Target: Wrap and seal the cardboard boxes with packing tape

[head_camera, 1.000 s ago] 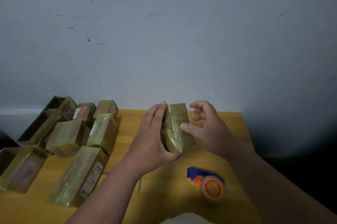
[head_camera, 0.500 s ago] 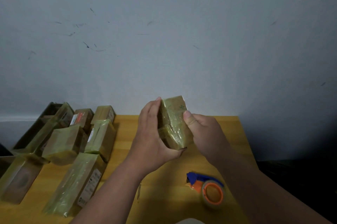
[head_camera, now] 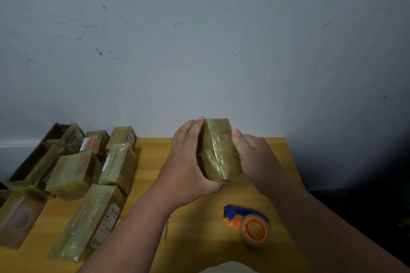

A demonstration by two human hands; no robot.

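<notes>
Holding tape-wrapped cardboard box (head_camera: pixel 218 150) above table (head_camera: pixel 155 155) near its far edge: left hand (head_camera: pixel 188 161) cupping left side, thumb under bottom corner; right hand (head_camera: pixel 255 157) gripping right side, thumb on front face. Sitting nearer on table, right of centre: tape dispenser (head_camera: pixel 248 224). Lying along left edge: wrapped boxes (head_camera: pixel 88 184).

Head view. Small tape-wrapped box (head_camera: pixel 219 150) held above yellow table (head_camera: pixel 153 157), gripped between left hand (head_camera: pixel 188 161) on its left face and right hand (head_camera: pixel 255 157) on its right, thumb along the upper edge. Tape dispenser (head_camera: pixel 248 224) (blue and orange, clear roll) lies on the table near the right forearm. Group of wrapped boxes (head_camera: pixel 73 172) crowds the table's left side. Scuffed grey wall (head_camera: pixel 199 50) behind.
</notes>
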